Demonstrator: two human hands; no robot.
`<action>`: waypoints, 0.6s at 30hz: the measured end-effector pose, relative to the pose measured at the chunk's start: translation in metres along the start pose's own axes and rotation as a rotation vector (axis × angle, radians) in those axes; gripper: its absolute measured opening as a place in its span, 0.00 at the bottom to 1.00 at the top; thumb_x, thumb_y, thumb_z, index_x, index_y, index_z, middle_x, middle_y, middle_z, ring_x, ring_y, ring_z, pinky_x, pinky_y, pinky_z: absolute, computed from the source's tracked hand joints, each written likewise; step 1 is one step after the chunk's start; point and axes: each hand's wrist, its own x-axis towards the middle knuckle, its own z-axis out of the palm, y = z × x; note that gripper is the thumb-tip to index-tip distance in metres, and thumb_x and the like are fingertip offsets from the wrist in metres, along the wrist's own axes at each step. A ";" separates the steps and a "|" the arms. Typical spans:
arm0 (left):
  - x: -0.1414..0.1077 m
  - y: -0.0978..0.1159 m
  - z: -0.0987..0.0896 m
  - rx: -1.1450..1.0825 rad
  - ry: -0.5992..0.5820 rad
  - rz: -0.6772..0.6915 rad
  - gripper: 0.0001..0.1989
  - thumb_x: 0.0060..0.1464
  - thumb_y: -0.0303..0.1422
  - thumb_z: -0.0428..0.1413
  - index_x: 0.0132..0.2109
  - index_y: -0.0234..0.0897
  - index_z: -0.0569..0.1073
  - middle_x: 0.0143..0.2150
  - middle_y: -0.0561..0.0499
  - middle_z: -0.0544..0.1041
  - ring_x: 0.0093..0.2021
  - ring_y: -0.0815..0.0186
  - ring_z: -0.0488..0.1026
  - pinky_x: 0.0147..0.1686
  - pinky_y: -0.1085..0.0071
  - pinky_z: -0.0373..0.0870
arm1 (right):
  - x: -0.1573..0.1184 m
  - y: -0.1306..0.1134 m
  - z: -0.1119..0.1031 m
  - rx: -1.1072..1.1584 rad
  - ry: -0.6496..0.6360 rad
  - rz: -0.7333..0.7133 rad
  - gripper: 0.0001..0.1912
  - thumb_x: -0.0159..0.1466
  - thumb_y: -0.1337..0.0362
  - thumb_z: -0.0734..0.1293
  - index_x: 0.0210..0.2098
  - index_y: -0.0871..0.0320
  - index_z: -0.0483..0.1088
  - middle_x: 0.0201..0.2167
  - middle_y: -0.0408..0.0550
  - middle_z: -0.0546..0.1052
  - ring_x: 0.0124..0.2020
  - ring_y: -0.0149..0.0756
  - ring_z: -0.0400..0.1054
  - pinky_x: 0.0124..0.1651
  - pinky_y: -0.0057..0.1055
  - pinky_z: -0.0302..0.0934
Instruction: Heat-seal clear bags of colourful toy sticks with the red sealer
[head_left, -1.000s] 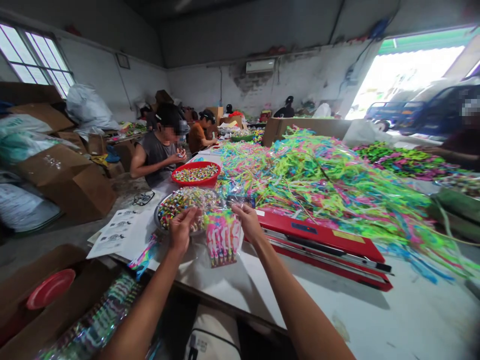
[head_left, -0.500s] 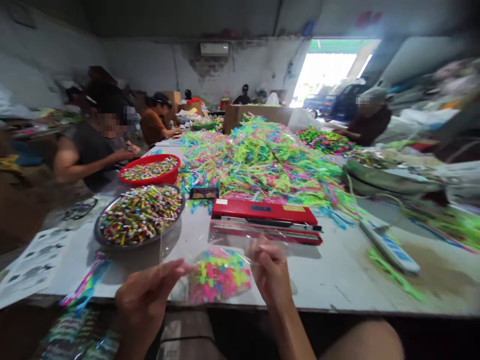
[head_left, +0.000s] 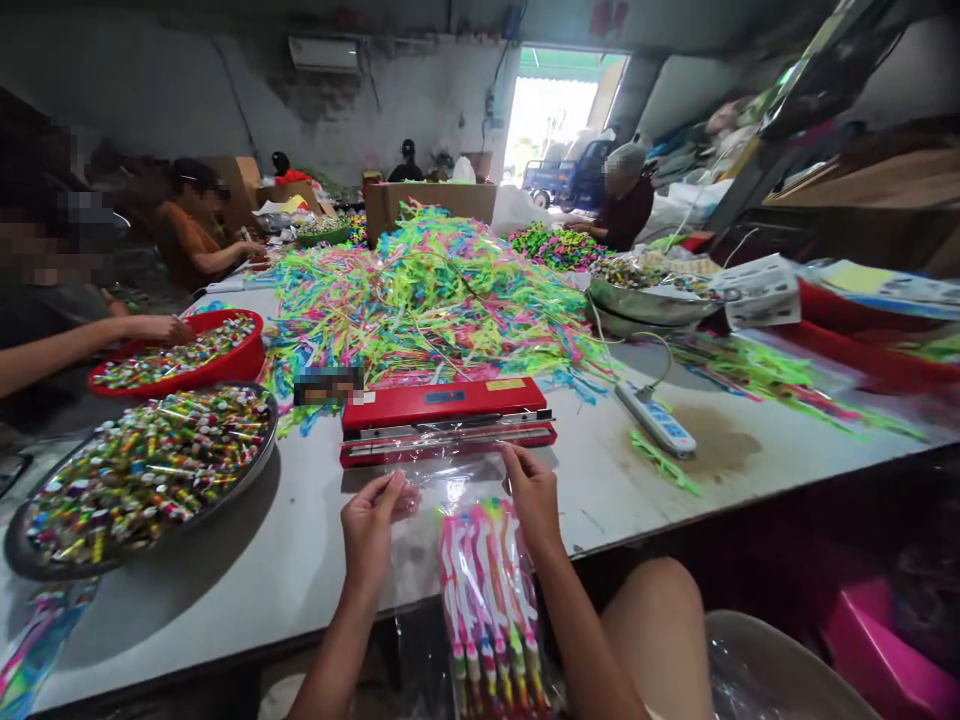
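Note:
A clear plastic bag (head_left: 489, 600) hangs over the table's front edge, packed with a row of pink, white and green strips that end in small multicoloured tubes. My left hand (head_left: 373, 520) pinches one upper corner of it between thumb and fingers. The opposite corner is gripped by my right hand (head_left: 531, 490). Between both hands the empty upper film is stretched, reaching the jaw of a red bag sealer (head_left: 442, 405). Whether the film lies inside the jaw I cannot tell.
Left stand a metal bowl (head_left: 262, 440) of small tubes and a red basin (head_left: 251, 345), with a co-worker's hand in it. Behind the sealer rises a heap of neon strips (head_left: 450, 280). A power strip (head_left: 656, 418) lies right. Other people sit farther back.
The view has turned right. Both hands have moved forward toward the sealer. The bag, earlier lying bunched on the table, now hangs lengthwise with its tubes showing below the edge.

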 end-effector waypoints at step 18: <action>0.043 -0.015 -0.009 0.173 0.034 -0.081 0.26 0.48 0.48 0.75 0.43 0.31 0.83 0.36 0.43 0.87 0.32 0.59 0.85 0.36 0.65 0.85 | 0.022 0.027 0.002 -0.275 0.057 0.047 0.32 0.70 0.34 0.66 0.27 0.57 0.71 0.24 0.43 0.71 0.29 0.36 0.62 0.33 0.32 0.55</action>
